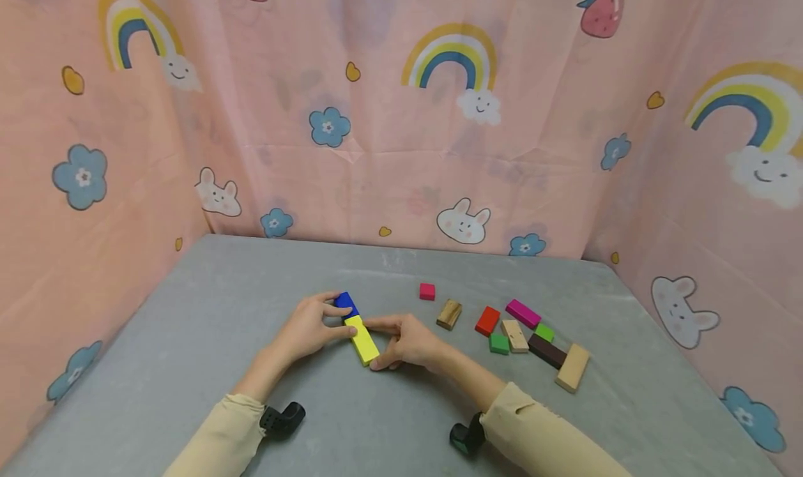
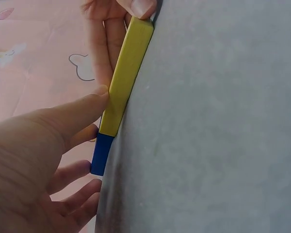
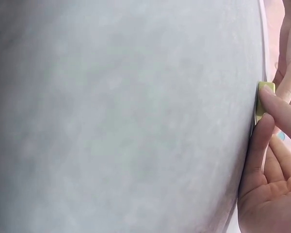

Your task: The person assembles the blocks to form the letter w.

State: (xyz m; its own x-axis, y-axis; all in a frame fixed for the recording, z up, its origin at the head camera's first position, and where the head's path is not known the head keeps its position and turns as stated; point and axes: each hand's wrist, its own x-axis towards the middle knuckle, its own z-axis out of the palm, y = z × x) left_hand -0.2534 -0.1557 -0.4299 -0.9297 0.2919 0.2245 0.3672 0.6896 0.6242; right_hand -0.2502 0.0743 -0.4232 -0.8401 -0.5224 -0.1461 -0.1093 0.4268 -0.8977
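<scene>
Lying end to end on the table (image 1: 351, 425), the yellow block (image 1: 362, 344) and the blue block (image 1: 343, 300) form one bar between the two hands. Its long axis slants from the far left, where the blue end points, to the near right, where the yellow end finishes; the head view shows the two meeting along one short seam.

The left hand (image 1: 309, 328) is nearer the blue end: its fingers pinch narrowly about the blue block, while its thumb touches the yellow side. From the left hand, the yellow block lies to the right and slightly nearer the person. The right hand (image 1: 409, 340) grips the yellow block from the other side, thumb against the near end, a finger reaching along the long side toward the seam.

Well apart, to the right, are more blocks: the pink block (image 1: 427, 291) farthest back, the wooden block (image 1: 449, 314) and the red block (image 1: 487, 321) beyond it, then the dark block (image 1: 547, 351) next to the tan block (image 1: 572, 368).
</scene>
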